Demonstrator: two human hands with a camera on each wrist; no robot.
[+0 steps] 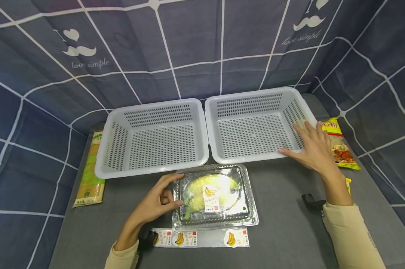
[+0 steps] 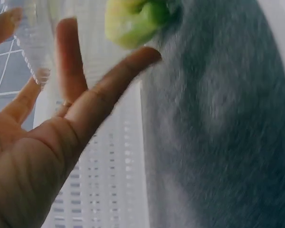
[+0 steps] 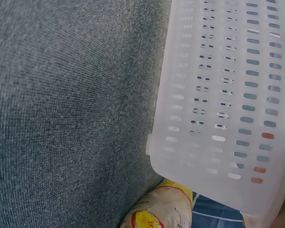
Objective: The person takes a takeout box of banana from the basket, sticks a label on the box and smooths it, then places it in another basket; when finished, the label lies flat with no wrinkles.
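A clear plastic clamshell box lies on the grey table below the baskets, with yellow-green produce inside. A label with a banana picture is on its lid. My left hand is at the box's left side, index fingertip at the upper left corner and thumb at the left edge. In the left wrist view its fingers are spread beside the clear plastic. My right hand reaches over the right rim of the right basket, fingers spread. In the right wrist view the basket wall hides most of that hand.
A left white basket stands beside the right one. A strip of banana labels lies below the box. A long yellow-green package lies at the left, a yellow food bag at the right. Checked cloth hangs behind.
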